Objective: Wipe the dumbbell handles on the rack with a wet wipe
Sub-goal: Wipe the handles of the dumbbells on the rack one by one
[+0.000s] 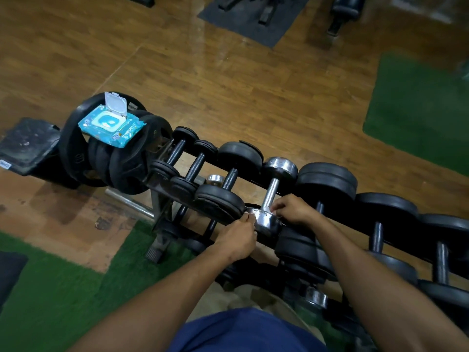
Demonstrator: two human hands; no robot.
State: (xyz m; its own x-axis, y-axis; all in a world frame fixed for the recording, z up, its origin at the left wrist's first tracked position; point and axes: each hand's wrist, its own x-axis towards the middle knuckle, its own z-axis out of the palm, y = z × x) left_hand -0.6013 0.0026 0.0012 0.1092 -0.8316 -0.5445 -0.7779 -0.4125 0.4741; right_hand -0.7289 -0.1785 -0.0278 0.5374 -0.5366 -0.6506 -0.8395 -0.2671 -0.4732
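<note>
- The left hand (pixel 238 240) curls its fingers against the near chrome head of the chrome dumbbell (pixel 271 193), gripping that head at its left edge.
- The right hand (pixel 294 210) sits at the near end of the same dumbbell's handle, fingers bent around something small and pale, probably the wet wipe (too little of it shows to be sure).
- The chrome dumbbell lies across the top tier of the rack (pixel 162 222), far head pointing away from the person, between a black rubber dumbbell (pixel 229 177) on its left and a larger black one (pixel 327 181) on its right.
- More black dumbbells fill the top tier on both sides; further ones, partly hidden, sit on the tiers beneath.
- A blue pack of wet wipes (pixel 111 125), its white lid flipped up, rests on black weight plates (pixel 106 158) stacked at the rack's left end.
- The rack stands on a wooden floor (pixel 228 85) with green mats (pixel 418 110) laid on it.
</note>
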